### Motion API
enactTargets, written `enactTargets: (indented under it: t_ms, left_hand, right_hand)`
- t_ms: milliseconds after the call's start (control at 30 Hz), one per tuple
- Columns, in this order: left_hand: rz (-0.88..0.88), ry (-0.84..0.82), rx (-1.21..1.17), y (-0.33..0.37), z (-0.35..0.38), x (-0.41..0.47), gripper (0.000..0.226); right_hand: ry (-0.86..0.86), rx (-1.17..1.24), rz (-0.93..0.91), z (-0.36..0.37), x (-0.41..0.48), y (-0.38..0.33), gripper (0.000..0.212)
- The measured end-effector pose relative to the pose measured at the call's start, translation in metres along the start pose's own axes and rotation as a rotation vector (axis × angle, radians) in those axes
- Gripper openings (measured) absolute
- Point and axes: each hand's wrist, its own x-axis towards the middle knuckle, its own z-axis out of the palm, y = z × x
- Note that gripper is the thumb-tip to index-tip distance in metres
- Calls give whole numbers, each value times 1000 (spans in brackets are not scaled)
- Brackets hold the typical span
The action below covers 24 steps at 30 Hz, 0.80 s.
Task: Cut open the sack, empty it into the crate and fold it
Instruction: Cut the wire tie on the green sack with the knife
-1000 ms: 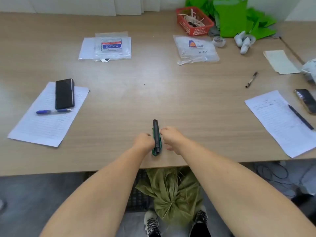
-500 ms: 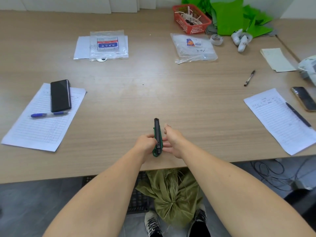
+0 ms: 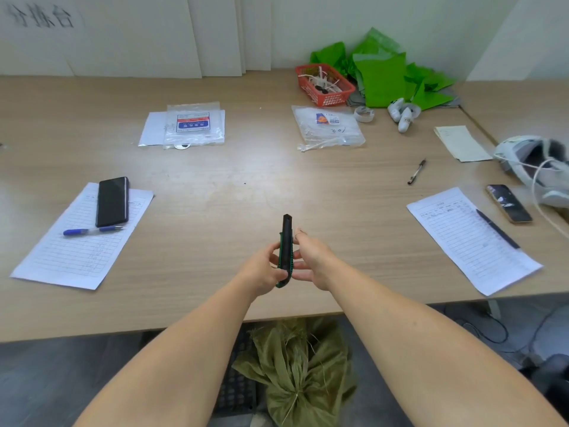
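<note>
A black and green utility knife (image 3: 286, 248) is held upright over the near part of the wooden table (image 3: 234, 192). My left hand (image 3: 264, 271) grips its lower end. My right hand (image 3: 311, 260) touches its right side with the fingers partly spread. No blade shows at the knife's tip. An olive green sack (image 3: 297, 368), tied shut at its neck, stands on the floor under the table's front edge between my arms. A dark grid-walled crate (image 3: 237, 392) sits beside the sack on its left, mostly hidden by my arm.
Lined sheets lie left (image 3: 83, 241) and right (image 3: 471, 238), with a phone (image 3: 112, 201) and a blue pen (image 3: 92, 231) on the left one. A second phone (image 3: 508, 203), a pen (image 3: 416, 172), plastic bags, a red basket (image 3: 324, 84), green bags and a white headset (image 3: 535, 167) lie farther back.
Both hands lifted the knife off the table and tilted it more upright. The right hand's fingers opened along its side. The view tilted up, showing the back wall.
</note>
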Motion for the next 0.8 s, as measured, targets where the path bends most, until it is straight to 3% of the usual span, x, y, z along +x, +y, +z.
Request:
enactTargets:
  t_ms: [267, 567, 800]
  left_hand:
    - [52, 80, 131, 29, 55, -49, 70]
    - [44, 284, 224, 22, 122, -109, 31]
    - [8, 366, 249, 8, 136, -136, 24]
  right_hand:
    - [-71, -1, -49, -52, -43, 23, 42]
    - [-197, -126, -121, -84, -83, 70, 42]
    - [-232, -154, -129, -85, -100, 100, 43]
